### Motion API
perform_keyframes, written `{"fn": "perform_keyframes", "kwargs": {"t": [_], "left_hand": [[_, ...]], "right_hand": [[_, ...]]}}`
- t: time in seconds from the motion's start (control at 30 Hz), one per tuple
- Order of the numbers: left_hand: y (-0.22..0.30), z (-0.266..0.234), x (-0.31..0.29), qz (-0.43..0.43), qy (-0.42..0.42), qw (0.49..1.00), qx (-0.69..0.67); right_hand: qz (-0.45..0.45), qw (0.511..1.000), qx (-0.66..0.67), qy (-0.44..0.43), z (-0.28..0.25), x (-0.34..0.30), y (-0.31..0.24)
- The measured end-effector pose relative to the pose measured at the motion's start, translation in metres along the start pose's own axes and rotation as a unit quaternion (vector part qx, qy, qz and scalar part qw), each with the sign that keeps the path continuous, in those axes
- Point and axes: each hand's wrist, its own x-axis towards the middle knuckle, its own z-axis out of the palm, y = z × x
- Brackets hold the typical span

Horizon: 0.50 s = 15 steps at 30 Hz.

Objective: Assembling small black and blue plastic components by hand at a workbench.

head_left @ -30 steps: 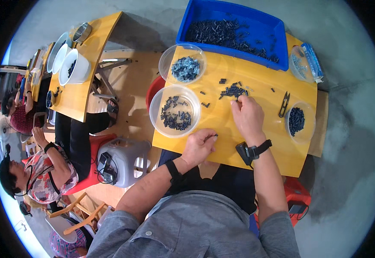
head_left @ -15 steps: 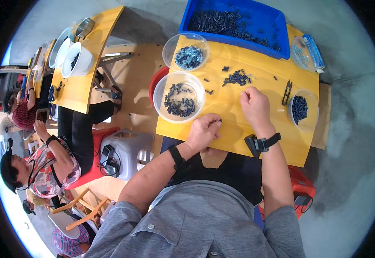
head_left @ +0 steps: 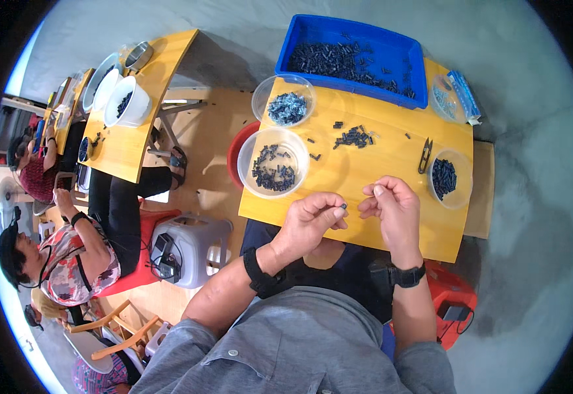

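Note:
My left hand (head_left: 314, 220) pinches a small black cylindrical piece (head_left: 343, 206) between thumb and fingertips, over the near edge of the yellow table. Just to its right is my right hand (head_left: 397, 209), fingers curled and thumb pressed to the forefinger; whatever is in that pinch is too small to make out. Beyond both hands lies a loose pile of black pieces (head_left: 355, 137). A clear round tub (head_left: 304, 172) with similar pieces stands left of the pile. At the right, a clear bowl (head_left: 462, 190) holds more black pieces, beside black thread snips (head_left: 425, 155).
A blue tray (head_left: 391, 96) heaped with black pieces sits at the far edge. Another clear bowl (head_left: 265, 100) holds pale blue and dark bits. A clear container (head_left: 445, 117) and blue box (head_left: 464, 98) are far right. A person (head_left: 80, 256) sits at left by another yellow table (head_left: 119, 157).
My right hand has drawn back from near the pile toward my left hand, its thumb now visible. My left hand has shifted slightly and turned, showing the black piece more clearly. The view has tilted.

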Motion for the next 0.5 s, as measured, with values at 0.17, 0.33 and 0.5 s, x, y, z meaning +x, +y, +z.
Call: {"fn": "perform_keyframes", "kwargs": {"t": [0.17, 0.33, 0.5], "left_hand": [[0.02, 0.005, -0.011, 0.028, -0.018, 0.999, 0.015], [0.026, 0.005, -0.017, 0.028, -0.029, 0.999, 0.002], [0.027, 0.006, -0.02, 0.029, -0.034, 0.999, -0.012]], "right_hand": [[-0.098, 0.993, -0.036, -0.053, 0.007, -0.018, -0.008], [-0.125, 0.987, -0.047, -0.085, 0.025, -0.038, -0.023], [-0.171, 0.975, -0.092, -0.112, 0.025, -0.037, -0.022]]}}
